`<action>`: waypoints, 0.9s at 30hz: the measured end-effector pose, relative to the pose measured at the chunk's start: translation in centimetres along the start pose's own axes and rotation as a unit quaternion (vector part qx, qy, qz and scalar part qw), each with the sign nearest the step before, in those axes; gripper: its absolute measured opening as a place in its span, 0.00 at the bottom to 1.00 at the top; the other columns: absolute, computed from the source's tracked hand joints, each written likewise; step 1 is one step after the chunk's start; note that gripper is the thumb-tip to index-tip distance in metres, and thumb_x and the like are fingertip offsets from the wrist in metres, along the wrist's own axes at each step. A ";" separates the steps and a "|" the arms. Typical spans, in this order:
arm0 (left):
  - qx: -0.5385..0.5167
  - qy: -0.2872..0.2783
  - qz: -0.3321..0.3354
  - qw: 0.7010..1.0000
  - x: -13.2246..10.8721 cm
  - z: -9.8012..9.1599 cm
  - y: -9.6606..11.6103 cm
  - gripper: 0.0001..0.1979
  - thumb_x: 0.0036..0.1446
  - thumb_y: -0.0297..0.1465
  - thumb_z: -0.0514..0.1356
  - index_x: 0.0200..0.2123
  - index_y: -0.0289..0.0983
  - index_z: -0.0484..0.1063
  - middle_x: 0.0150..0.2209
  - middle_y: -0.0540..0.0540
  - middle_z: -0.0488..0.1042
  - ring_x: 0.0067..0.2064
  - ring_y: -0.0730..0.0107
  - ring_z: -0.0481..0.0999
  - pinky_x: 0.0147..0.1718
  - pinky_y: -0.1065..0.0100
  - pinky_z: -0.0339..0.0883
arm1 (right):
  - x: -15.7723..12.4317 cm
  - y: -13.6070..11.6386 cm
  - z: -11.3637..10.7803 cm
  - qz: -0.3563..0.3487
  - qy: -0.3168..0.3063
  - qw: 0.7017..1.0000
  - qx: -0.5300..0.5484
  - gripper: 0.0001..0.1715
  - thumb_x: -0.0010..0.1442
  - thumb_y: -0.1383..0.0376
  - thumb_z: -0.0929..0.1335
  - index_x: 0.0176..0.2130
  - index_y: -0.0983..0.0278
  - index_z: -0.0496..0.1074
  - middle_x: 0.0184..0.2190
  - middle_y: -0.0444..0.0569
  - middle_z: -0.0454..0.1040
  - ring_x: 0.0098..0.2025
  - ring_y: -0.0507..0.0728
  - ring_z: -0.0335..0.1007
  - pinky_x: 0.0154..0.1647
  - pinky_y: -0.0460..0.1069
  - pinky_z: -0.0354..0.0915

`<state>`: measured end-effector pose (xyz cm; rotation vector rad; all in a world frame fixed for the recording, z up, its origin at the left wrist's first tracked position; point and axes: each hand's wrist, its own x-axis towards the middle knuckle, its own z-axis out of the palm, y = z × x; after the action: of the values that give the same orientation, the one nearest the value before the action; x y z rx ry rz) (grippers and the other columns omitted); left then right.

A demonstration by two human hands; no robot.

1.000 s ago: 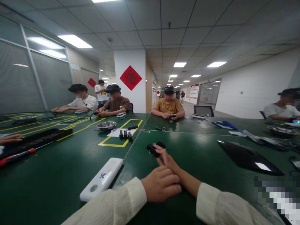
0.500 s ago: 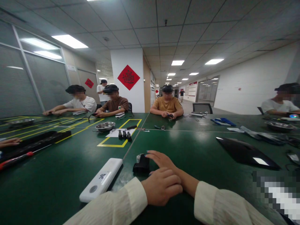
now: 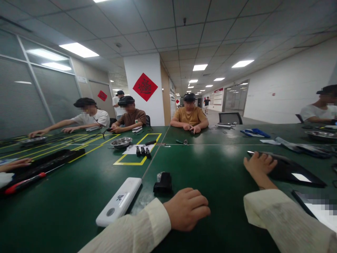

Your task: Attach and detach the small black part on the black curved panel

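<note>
I had the left hand palm down toward the near edge of the green table, its fingers loosely curled; the underside was turned away from me, so I could not tell whether it grasped anything. My right hand reached out toward the table's right edge, fingers spread and released, lying over the left end of a glossy black panel; I could not make out whether the fingertips pressed on it. The small black device, with a clear plastic piece at its back left, sat on the table just beyond my left wrist, out of both hands. Left of it, a white box marked 26 lay at a slant, well in from the left edge. Toward the far edge, three black parts stood close together beside a white sheet, within yellow tape, and a metal bowl was just left of them. At the table's left edge, a co-worker's hand lay by a black tray, near a red-handled screwdriver. A person in an ochre shirt sat at the far edge, both hands together on a small dark object.
</note>
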<state>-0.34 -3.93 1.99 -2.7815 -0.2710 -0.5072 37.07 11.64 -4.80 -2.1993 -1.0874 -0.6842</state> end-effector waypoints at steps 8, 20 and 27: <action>-0.016 -0.030 -0.010 0.999 0.1 0.0 0.1 0.09 0.52 0.27 0.51 0.39 0.38 0.62 0.39 0.48 0.69 0.37 0.71 0.65 0.32 0.66 0.57 | 1.4 3.0 -0.3 0.120 -0.082 0.989 0.022 0.55 0.40 0.43 0.67 0.54 0.78 0.56 0.50 0.79 0.56 0.52 0.77 0.50 0.46 0.63 0.47; -0.029 -0.059 0.009 0.998 0.2 0.4 0.6 0.10 0.51 0.28 0.53 0.39 0.38 0.62 0.33 0.49 0.68 0.33 0.71 0.64 0.27 0.67 0.54 | 3.5 5.2 -1.4 0.107 -0.228 0.967 -0.038 0.47 0.40 0.43 0.67 0.49 0.74 0.65 0.49 0.74 0.58 0.52 0.75 0.50 0.42 0.61 0.45; -0.045 -0.067 0.004 0.997 0.0 0.6 0.4 0.11 0.51 0.28 0.52 0.40 0.38 0.62 0.34 0.49 0.69 0.35 0.70 0.65 0.29 0.67 0.56 | 4.1 5.1 -1.8 0.122 -0.259 0.957 -0.053 0.48 0.42 0.44 0.67 0.52 0.74 0.63 0.54 0.74 0.53 0.57 0.75 0.44 0.48 0.61 0.42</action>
<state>-0.05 -4.09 1.41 -2.9076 -0.2731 -0.3400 43.12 10.02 -2.24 -2.6301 -1.0047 -0.0496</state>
